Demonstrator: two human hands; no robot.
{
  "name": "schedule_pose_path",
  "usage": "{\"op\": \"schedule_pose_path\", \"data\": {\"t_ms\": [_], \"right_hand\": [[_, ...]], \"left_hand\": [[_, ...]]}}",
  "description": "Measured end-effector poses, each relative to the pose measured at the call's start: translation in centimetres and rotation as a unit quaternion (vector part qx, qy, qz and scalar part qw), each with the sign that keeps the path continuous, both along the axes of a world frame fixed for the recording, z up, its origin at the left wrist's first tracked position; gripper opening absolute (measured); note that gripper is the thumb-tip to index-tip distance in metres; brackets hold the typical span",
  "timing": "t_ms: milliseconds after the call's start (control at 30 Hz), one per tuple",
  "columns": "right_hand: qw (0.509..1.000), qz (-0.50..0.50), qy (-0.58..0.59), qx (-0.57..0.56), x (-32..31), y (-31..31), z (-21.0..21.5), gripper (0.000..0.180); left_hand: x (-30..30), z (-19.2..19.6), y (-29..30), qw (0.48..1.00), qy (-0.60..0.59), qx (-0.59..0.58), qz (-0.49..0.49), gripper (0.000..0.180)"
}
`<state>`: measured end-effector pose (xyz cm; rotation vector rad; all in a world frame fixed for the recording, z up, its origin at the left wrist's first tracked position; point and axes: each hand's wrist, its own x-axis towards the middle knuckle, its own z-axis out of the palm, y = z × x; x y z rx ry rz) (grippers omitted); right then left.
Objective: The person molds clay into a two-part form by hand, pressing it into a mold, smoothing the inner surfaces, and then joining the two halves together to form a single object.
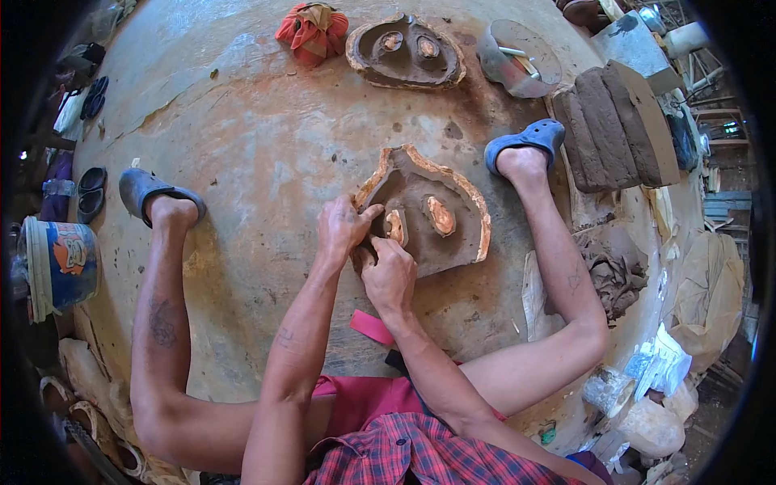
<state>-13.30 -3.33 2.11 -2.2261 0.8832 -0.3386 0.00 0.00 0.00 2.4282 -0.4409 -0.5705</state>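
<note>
At centre of the head view, a clay-lined mould (428, 212) lies flat on the dusty concrete floor (259, 153), between the person's spread legs. It has a pale orange rim and a grey-brown inside with two orange-toned hollows. The left hand (341, 229) rests on the mould's edge at 9 o'clock, fingers (368, 215) slightly apart and pressed flat on the clay, clamped on nothing. The right hand (390, 275) sits at the mould's 7 o'clock, touching its lower edge, fingers curled together against the clay; whether they pinch anything I cannot tell.

A second mould (406, 52), darker and fully lined, lies well apart at 12 o'clock. Just beside it, at 11 o'clock, sits a bunched red cloth (312, 31). At 1 o'clock a round plate (520, 56) holds small tools. Long slabs of brown clay (610, 125) lie side by side at 2 o'clock, near the right foot in a blue clog (527, 141). The left foot wears a grey-blue clog (149, 192) at 9 o'clock. A lump of torn clay (610, 271) lies at 3 o'clock, beyond the right shin. A white and blue bucket (58, 265) stands at the far 9 o'clock rim. A pink strip (370, 326) lies on the floor at 6 o'clock, just below the right wrist.
</note>
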Motion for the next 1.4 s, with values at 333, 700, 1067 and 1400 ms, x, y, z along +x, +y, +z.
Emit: {"op": "schedule_pose_path", "data": {"t_ms": [333,700,1067,1400], "right_hand": [[0.999,0.029,-0.033,-0.005,-0.5,-0.8,-1.0,0.02],[0.999,0.034,-0.037,0.01,-1.1,-0.4,-0.9,0.018],[0.998,0.036,-0.043,-0.009,-1.3,-0.7,-0.9,0.019],[0.999,0.032,-0.041,0.0,-1.7,-0.8,-0.8,0.018]], "left_hand": [[-0.1,-1.4,0.3,0.998,-0.049,-0.039,0.013,0.057],[0.7,-0.4,1.3,0.996,0.058,0.053,-0.034,0.059],[1.1,-3.2,2.8,0.988,0.151,0.013,-0.037,0.06],[0.0,-2.0,2.9,0.984,0.167,-0.047,-0.045,0.043]]}}
